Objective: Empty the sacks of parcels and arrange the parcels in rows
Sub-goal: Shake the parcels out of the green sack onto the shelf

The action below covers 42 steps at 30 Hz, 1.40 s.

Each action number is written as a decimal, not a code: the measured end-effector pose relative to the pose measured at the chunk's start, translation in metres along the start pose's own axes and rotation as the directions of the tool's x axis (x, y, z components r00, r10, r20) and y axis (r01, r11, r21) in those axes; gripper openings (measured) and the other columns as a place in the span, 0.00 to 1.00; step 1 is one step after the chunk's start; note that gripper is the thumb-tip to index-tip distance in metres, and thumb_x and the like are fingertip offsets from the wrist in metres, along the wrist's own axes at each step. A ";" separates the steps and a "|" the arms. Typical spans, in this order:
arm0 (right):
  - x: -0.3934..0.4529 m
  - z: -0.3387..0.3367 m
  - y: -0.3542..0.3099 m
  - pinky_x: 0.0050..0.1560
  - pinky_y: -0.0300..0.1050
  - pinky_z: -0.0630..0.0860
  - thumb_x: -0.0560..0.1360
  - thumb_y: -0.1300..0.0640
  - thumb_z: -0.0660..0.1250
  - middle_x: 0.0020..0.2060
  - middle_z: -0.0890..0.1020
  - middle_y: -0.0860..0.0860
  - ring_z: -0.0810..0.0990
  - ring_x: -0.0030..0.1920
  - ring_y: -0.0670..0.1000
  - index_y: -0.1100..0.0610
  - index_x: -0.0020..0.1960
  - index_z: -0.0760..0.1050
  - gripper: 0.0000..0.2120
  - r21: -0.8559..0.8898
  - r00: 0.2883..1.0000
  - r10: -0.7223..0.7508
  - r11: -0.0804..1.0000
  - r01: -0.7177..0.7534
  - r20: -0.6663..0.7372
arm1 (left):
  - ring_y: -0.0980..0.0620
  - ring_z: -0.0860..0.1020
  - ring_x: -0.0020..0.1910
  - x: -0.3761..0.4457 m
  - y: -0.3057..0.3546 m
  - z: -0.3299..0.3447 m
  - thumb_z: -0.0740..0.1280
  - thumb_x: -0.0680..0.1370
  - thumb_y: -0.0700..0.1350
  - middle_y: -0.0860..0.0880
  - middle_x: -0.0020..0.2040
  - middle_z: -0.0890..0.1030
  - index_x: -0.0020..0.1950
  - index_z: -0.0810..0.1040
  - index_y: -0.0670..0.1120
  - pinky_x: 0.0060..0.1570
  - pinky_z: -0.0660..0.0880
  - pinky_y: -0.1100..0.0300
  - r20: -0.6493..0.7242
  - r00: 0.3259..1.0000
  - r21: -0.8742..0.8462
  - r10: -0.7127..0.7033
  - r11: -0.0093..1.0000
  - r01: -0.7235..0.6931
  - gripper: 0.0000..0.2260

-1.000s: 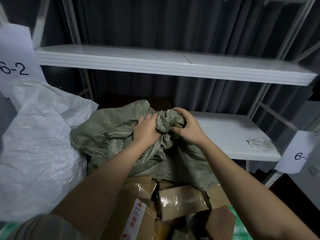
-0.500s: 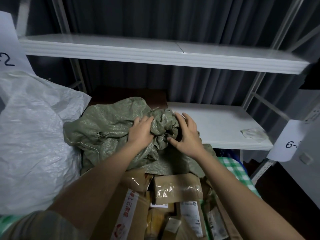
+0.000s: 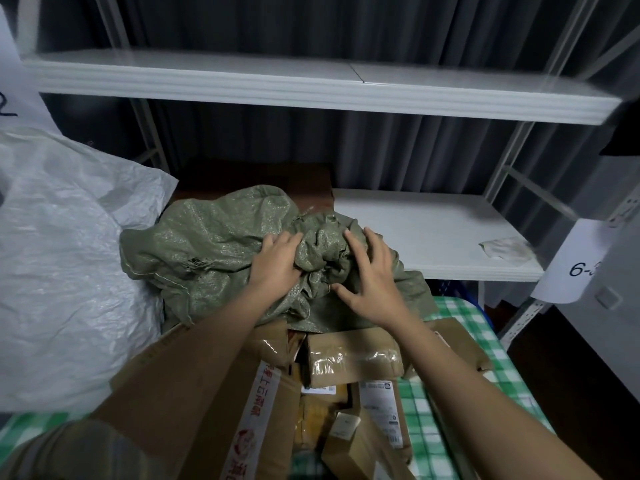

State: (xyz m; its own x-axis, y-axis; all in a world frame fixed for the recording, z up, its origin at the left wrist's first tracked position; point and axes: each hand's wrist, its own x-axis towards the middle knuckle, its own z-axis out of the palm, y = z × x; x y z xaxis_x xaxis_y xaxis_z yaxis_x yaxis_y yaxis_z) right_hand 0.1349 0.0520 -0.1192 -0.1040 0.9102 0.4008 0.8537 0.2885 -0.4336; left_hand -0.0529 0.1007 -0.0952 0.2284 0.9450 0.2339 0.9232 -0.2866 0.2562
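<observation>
Two hands meet on the bunched green sack point(image 3: 221, 244): the left hand point(image 3: 277, 263) has its grip clamped in the folds, the right hand point(image 3: 369, 278) lies flat, fingers spread. Taped parcels point(image 3: 353, 358) crowd just below the sack; a white sack point(image 3: 65, 258) sits left of it.

Under the fingers point(image 3: 349, 237) of both hands lies an olive-green woven sack point(image 3: 214, 244) with a faint glittering weave and a pale stitched hem. To the left of the fingers bulges a white, translucent woven sack point(image 3: 69, 258). Nearer the person than the fingers, the cardboard parcels point(image 3: 353, 358) are brown, one with glossy clear tape, another with a white strip printed in red characters point(image 3: 258, 414). Beneath them shows a green-and-white checked cloth point(image 3: 485, 341). Beyond the fingers the shelves point(image 3: 415, 220) are white before a dark grey pleated curtain point(image 3: 311, 143). Right of the fingers hangs a white paper label point(image 3: 575, 265) with black handwriting.
</observation>
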 end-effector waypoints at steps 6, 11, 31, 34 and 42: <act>-0.016 0.006 -0.013 0.73 0.54 0.41 0.74 0.48 0.69 0.77 0.45 0.51 0.41 0.77 0.54 0.45 0.79 0.49 0.40 -0.125 0.984 -0.176 0.976 0.177 0.019 | 0.46 0.63 0.68 -0.006 -0.012 0.010 0.68 0.75 0.40 0.50 0.71 0.67 0.76 0.60 0.49 0.54 0.71 0.54 0.000 1.000 -0.031 0.021 0.999 -0.021 0.31; -0.034 0.021 -0.026 0.73 0.53 0.53 0.74 0.49 0.69 0.74 0.56 0.55 0.53 0.74 0.58 0.52 0.73 0.64 0.30 -0.084 0.951 -0.308 0.947 0.310 0.039 | 0.46 0.64 0.66 -0.013 -0.026 0.015 0.68 0.75 0.40 0.49 0.69 0.69 0.75 0.62 0.48 0.55 0.72 0.52 0.006 0.998 -0.068 0.060 0.996 -0.059 0.29; -0.074 0.060 -0.057 0.76 0.59 0.38 0.62 0.51 0.74 0.77 0.54 0.60 0.46 0.78 0.61 0.51 0.79 0.56 0.49 -0.047 0.496 -0.618 0.596 0.801 0.609 | 0.45 0.60 0.71 -0.033 -0.071 0.008 0.68 0.76 0.44 0.45 0.71 0.64 0.78 0.56 0.47 0.70 0.61 0.50 0.112 0.978 0.019 0.178 0.983 -0.181 0.33; -0.076 0.070 -0.064 0.76 0.57 0.38 0.60 0.41 0.77 0.77 0.53 0.61 0.47 0.77 0.63 0.51 0.79 0.54 0.55 -0.028 0.365 -0.668 0.458 0.888 0.649 | 0.46 0.59 0.72 -0.036 -0.072 0.007 0.67 0.77 0.44 0.45 0.72 0.63 0.78 0.55 0.48 0.70 0.61 0.51 0.132 0.975 0.009 0.178 0.984 -0.180 0.33; -0.069 0.089 -0.094 0.74 0.60 0.37 0.56 0.33 0.76 0.76 0.47 0.58 0.44 0.76 0.63 0.48 0.79 0.55 0.58 0.010 0.150 -0.706 0.217 0.976 0.693 | 0.47 0.58 0.72 -0.037 -0.075 0.007 0.67 0.77 0.43 0.46 0.73 0.62 0.78 0.55 0.48 0.69 0.62 0.51 0.167 0.967 0.006 0.193 0.980 -0.196 0.33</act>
State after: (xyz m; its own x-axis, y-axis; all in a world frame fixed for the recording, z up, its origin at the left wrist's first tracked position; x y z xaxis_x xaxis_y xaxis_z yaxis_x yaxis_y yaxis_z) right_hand 0.0169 -0.0117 -0.1777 -0.9714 0.1384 -0.1931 0.0783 0.9540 0.2895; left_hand -0.1280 0.0883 -0.1301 0.4504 0.8849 0.1189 0.8621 -0.4657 0.1997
